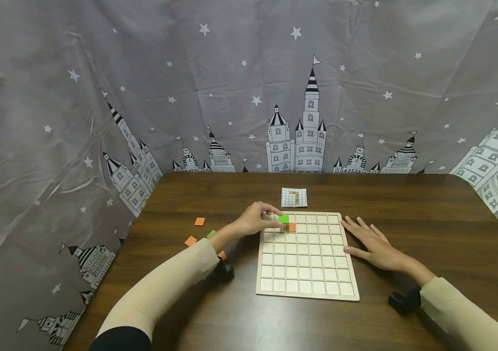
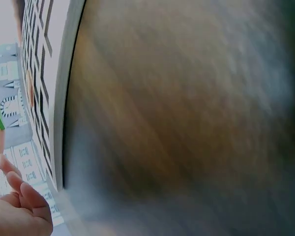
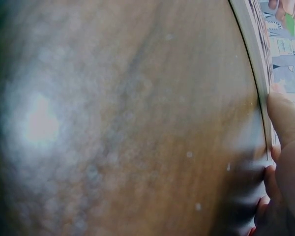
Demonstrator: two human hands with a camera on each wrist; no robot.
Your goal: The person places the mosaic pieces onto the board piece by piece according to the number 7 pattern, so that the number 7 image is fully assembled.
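My left hand [image 1: 255,219] pinches a green square tile [image 1: 283,219] between thumb and fingertips, over the top left part of a pale wooden grid board [image 1: 303,295]. In the left wrist view the green tile [image 2: 0,121] is held up off the board [image 2: 64,98], seen edge-on. An orange square tile [image 1: 291,227] sits in a cell just below and right of the green one. My right hand [image 1: 373,246] rests beside the board's right edge, fingers straight and spread, with fingertips and thumb [image 3: 285,115] right at the rim.
Left of the board lie loose tiles: an orange one [image 1: 199,221], another orange tile [image 1: 190,241], a green tile [image 1: 211,233] partly behind the left forearm, and an orange tile [image 1: 222,255] by the wrist. A small printed grid card [image 1: 294,197] lies behind the board on the brown table [image 1: 442,219].
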